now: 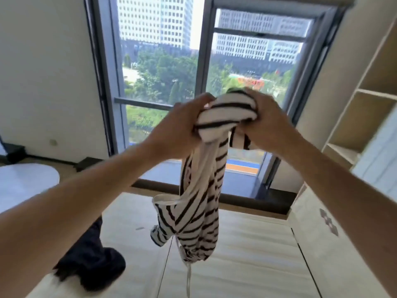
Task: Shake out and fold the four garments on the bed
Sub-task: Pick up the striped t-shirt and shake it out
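Observation:
A black-and-white striped garment [197, 214] hangs bunched in the air above the bed [247, 254], its top wadded between both hands. My left hand [178, 127] grips the bunched top from the left, and my right hand [268, 123] grips it from the right. A white drawstring dangles from the lower end. A dark navy garment [90, 263] lies crumpled on the bed's left side, partly hidden under my left forearm.
A tall window [193, 72] fills the wall ahead, with a dark sill beyond the bed's far edge. Wooden shelves [369, 93] stand at the right. A round white table [25, 181] sits at the left.

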The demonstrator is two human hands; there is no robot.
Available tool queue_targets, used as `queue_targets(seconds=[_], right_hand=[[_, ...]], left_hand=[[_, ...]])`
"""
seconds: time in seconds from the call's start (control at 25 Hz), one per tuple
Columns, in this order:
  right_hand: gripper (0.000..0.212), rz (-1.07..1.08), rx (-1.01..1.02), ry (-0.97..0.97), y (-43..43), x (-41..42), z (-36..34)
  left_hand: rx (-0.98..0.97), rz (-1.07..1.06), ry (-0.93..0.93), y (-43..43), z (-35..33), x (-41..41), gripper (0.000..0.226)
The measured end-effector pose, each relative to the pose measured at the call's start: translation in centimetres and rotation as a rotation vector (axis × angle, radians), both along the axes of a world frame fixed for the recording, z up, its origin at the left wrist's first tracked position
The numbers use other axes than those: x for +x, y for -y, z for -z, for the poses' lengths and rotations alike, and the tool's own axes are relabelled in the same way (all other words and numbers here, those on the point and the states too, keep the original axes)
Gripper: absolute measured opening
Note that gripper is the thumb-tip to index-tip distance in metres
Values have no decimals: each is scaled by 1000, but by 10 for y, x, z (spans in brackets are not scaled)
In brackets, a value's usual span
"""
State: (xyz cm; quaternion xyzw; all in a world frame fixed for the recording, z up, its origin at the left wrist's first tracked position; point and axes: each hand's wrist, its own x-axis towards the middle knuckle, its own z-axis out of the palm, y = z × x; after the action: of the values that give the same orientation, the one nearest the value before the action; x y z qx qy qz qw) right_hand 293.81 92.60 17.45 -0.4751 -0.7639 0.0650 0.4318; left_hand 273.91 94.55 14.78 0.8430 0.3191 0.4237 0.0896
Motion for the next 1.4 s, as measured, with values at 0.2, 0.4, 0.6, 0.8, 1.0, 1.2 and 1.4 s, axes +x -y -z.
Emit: queue_targets(seconds=[0.2,0.4,0.6,0.8,1.0,1.2,1.4], right_hand=[[64,457,311,-116,37,25,-7],[61,271,-122,-179,73,-14,71],[16,277,-289,-173,83,8,73],[28,209,-123,-334,103,15,17],[39,105,44,-362,97,-13,-43],[27,135,91,-136,87,-49,-69],[26,214,184,-106,104,-30,-100]], left_hand=[[-296,-169,245,-16,-65,40,14],[-584,-128,387,1,-81,60,24],[-577,-181,407,28,-86,30,24],[-698,-300,330,41,-83,-29,28],[-232,-312,477,39,-88,-56,19],[-369,228,-32,67,-53,-14,25],[-388,118,-57,51,19,-12,46]])
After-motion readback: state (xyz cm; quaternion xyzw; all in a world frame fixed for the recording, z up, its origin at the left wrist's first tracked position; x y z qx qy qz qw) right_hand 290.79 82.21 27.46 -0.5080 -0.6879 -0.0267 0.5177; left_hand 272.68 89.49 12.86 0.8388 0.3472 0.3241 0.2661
